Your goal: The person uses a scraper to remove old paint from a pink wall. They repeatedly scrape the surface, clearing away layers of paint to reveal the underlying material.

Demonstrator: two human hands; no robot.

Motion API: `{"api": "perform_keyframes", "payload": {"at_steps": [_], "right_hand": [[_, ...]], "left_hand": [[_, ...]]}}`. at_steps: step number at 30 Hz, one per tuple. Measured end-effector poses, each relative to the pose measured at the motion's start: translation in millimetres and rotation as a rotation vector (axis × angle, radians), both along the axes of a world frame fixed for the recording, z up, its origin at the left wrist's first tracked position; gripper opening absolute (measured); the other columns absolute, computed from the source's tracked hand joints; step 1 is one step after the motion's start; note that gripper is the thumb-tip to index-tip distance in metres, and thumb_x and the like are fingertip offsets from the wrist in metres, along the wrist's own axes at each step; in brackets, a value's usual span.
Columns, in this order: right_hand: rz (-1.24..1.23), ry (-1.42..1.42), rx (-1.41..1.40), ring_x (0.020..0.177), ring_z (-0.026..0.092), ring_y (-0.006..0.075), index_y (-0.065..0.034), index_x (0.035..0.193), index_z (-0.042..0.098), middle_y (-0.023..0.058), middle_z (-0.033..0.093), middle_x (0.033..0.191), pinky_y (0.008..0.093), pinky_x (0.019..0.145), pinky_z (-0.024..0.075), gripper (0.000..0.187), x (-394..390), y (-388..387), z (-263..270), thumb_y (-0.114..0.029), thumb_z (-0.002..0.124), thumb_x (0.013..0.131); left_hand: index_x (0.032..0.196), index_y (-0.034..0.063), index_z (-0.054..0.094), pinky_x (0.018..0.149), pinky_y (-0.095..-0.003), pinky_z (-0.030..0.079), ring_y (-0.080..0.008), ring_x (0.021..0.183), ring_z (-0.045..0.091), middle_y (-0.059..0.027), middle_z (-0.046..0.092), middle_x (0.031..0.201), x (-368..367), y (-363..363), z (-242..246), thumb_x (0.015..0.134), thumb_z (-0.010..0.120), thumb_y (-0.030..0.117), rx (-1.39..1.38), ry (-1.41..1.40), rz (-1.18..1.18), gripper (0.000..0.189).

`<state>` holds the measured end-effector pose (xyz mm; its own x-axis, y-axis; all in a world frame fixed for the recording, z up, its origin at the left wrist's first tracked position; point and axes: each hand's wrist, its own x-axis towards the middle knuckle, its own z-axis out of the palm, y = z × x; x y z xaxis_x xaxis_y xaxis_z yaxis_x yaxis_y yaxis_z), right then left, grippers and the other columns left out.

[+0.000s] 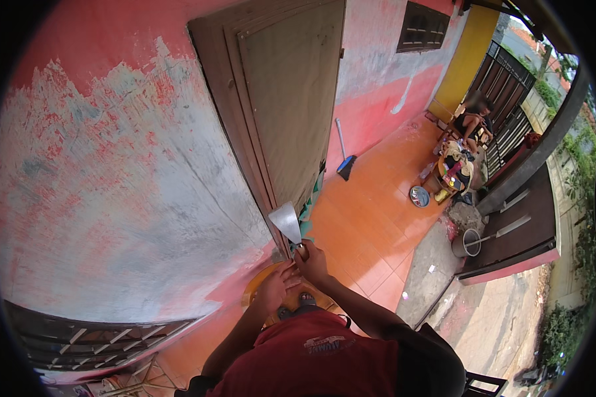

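Observation:
My right hand grips the handle of a metal scraper, its wide blade tilted up in front of the wooden door frame. Close beside it, touching or nearly touching the fingers of that hand, is my left hand, palm turned partly up, with no object visible in it. On the left stands a wall with patchy grey and pink paint, scraped or worn, under a solid pink band. My feet are on or above a round yellow-orange stool or table, mostly hidden under my arms.
A closed door stands ahead. A broom leans on the far wall. On the tiled floor sit a round basin and a cluttered table, with a seated person behind. A bucket stands right; barred window lower left.

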<state>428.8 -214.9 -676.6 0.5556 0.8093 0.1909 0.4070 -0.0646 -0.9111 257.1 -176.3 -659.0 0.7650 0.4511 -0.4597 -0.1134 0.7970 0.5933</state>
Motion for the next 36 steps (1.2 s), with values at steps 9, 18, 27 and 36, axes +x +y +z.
{"api": "perform_keyframes", "payload": {"at_steps": [9, 18, 27, 36], "right_hand": [[0.619, -0.002, 0.220, 0.082, 0.067, 0.0382, 0.0000, 0.112, 0.059, 0.0174, 0.064, 0.083, 0.0450, 0.077, 0.0532, 0.025, -16, 16, 22, -0.015, 0.068, 0.095], [0.802, 0.054, -0.122, 0.082, 0.066, 0.0426, 0.0014, 0.116, 0.059, 0.0237, 0.067, 0.090, 0.0465, 0.075, 0.0516, 0.032, -31, 31, 46, -0.022, 0.071, 0.097], [0.863, 0.013, -0.092, 0.086, 0.070, 0.0185, -0.0013, 0.113, 0.059, 0.0105, 0.070, 0.096, 0.0346, 0.076, 0.0566, 0.027, -58, 52, 55, -0.017, 0.074, 0.098], [0.777, 0.461, -0.027, 0.093, 0.071, 0.0140, 0.0012, 0.115, 0.055, 0.0088, 0.068, 0.102, 0.0307, 0.083, 0.0590, 0.020, -41, 58, 130, -0.007, 0.067, 0.103]], "left_hand": [[0.138, 0.0162, 0.059, 0.102, -0.0429, 0.053, -0.0181, 0.112, 0.066, -0.0021, 0.068, 0.127, -7, 1, -58, 0.110, 0.051, 0.035, -0.067, -0.110, 0.293, 0.034], [0.130, 0.0130, 0.060, 0.101, -0.0449, 0.052, -0.0208, 0.114, 0.066, -0.0036, 0.068, 0.124, -32, 29, -70, 0.109, 0.051, 0.033, -0.099, -0.360, 0.236, 0.030], [0.142, 0.0035, 0.053, 0.114, -0.0494, 0.047, -0.0268, 0.124, 0.063, -0.0115, 0.060, 0.140, -75, 48, -15, 0.109, 0.056, 0.027, 0.078, -0.086, 0.233, 0.041], [0.126, 0.0013, 0.065, 0.100, -0.0347, 0.054, -0.0172, 0.116, 0.068, -0.0113, 0.072, 0.122, -148, 101, 108, 0.102, 0.071, 0.020, 0.800, 0.314, -0.024, 0.031]]}}
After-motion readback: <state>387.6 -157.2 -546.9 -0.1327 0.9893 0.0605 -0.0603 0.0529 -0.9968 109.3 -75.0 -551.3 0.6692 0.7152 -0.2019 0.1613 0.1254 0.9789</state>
